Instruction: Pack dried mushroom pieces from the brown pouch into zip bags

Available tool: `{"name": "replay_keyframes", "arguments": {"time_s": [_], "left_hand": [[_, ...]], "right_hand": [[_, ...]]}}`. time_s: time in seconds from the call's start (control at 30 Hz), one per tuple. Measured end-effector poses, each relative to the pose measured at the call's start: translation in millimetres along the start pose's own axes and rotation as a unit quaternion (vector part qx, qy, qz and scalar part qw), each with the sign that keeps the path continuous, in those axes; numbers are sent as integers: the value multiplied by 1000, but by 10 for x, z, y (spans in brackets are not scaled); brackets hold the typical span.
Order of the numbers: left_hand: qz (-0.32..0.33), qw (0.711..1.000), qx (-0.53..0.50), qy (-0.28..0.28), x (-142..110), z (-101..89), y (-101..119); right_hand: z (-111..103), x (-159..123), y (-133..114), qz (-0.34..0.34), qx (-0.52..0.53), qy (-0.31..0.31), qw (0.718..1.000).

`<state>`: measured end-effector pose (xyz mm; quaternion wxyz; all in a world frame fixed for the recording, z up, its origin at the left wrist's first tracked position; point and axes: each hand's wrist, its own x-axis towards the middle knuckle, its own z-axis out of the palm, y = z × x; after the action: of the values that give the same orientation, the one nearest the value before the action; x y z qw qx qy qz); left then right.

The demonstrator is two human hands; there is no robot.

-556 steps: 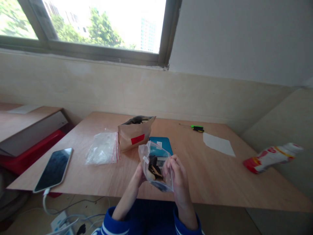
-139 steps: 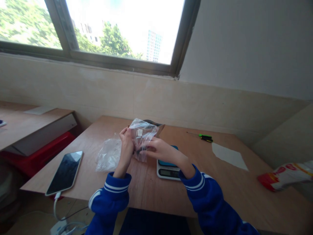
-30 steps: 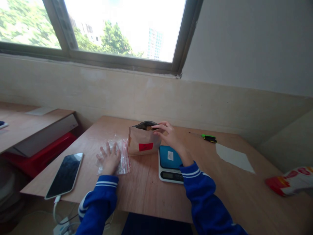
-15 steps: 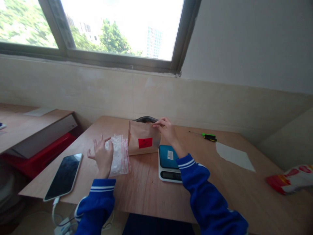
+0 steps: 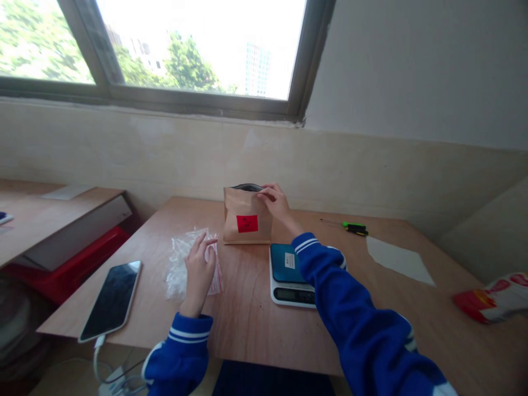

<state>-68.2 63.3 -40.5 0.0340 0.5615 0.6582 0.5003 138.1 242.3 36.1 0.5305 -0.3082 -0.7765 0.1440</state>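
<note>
A brown paper bag (image 5: 246, 220) with a red label stands upright on the wooden table (image 5: 363, 308). My right hand (image 5: 275, 201) pinches its top right edge at the opening. A pile of clear zip bags (image 5: 185, 263) with red strips lies left of it. My left hand (image 5: 198, 273) rests on that pile, fingers mostly flat with fingertips at a bag's edge. A small scale (image 5: 291, 268) with a blue platform sits right of the paper bag, under my right forearm.
A phone (image 5: 110, 299) on a charging cable lies near the table's left front corner. A green-handled screwdriver (image 5: 351, 226) and a white paper sheet (image 5: 399, 259) lie at the far right. A red and white packet (image 5: 491, 296) is at the right edge. A lower desk stands left.
My right hand has pulled the paper bag upright by its top edge and a little farther back. My left hand has come down flat onto the clear bags after lifting off them.
</note>
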Motion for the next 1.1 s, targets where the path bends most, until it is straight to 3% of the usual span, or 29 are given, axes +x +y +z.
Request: {"name": "replay_keyframes", "arguments": {"time_s": [0.37, 0.67, 0.8, 0.9, 1.1], "left_hand": [[24, 996, -59, -61, -167, 30, 66], [25, 993, -96, -60, -156, 146, 28], [21, 989, -139, -50, 87, 310, 63], [71, 984, -156, -53, 377, 378, 168], [97, 968, -200, -116, 671, 347, 400]], "right_hand": [[-226, -234, -370, -16, -99, 8, 995], [-452, -496, -383, 26, -71, -12, 997], [-353, -589, -280, 93, 57, -45, 993], [-228, -632, -209, 168, 147, -76, 972], [-28, -610, -205, 196, 176, -75, 962]]}}
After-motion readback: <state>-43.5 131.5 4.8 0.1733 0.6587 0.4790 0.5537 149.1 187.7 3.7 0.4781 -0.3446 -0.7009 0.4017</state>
